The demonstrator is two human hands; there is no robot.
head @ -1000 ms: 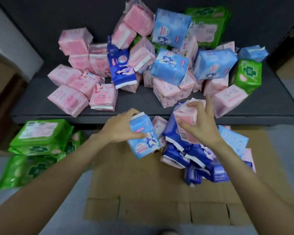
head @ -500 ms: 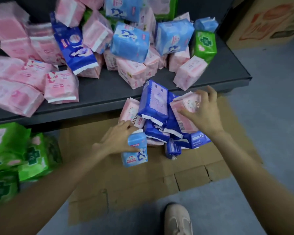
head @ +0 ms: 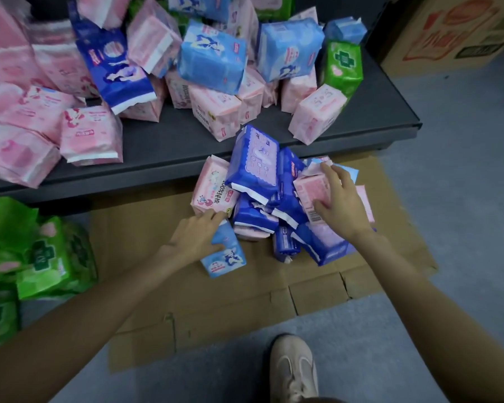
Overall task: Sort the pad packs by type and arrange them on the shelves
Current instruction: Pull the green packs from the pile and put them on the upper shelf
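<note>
Two hands work the floor pile: left hand (head: pixel 193 240) grips a light-blue pad pack (head: pixel 226 254); right hand (head: pixel 341 205) clasps a pink pad pack (head: pixel 310 189).

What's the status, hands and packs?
Left hand grips light blue pack on cardboard. Right hand grips pink pack atop floor pile. Shelf unsorted, mixed colours.

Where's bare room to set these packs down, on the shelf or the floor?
Free: the shelf's front strip between the pink packs and; cardboard between the green packs and the left hand. Crowded: the shelf's back, and the floor pile under the right hand.
</note>
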